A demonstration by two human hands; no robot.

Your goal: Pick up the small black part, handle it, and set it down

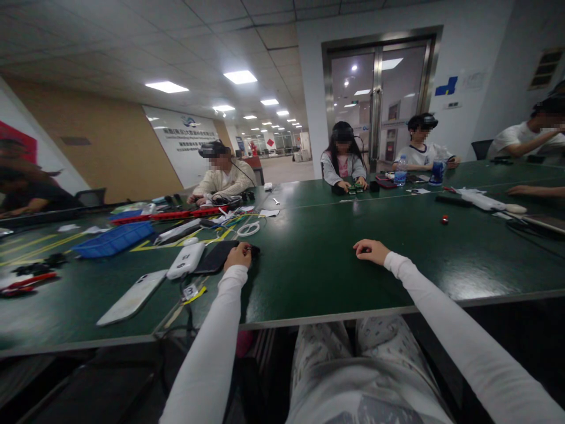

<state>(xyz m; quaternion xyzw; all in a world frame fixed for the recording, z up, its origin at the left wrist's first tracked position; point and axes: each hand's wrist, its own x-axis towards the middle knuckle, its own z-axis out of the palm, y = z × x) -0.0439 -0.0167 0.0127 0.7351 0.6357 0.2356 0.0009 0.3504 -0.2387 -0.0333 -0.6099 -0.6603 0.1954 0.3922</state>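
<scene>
My left hand (238,255) is closed at the right edge of a dark flat case or phone (216,257). A small black object (255,251) sticks out past its fingers; its kind is too blurred to make out. Apart from it, my right hand (373,251) rests on the green tabletop with its fingers curled in and nothing visible in them. Left of my left hand lie a white power-bank-like device (186,261) and a white phone (132,298).
A blue tray (115,239), a coiled white cable (248,229) and tangled wires lie to the left. A small red object (444,219) sits to the right. Several people with headsets sit around the green table (309,282). Bottles (401,171) stand far off.
</scene>
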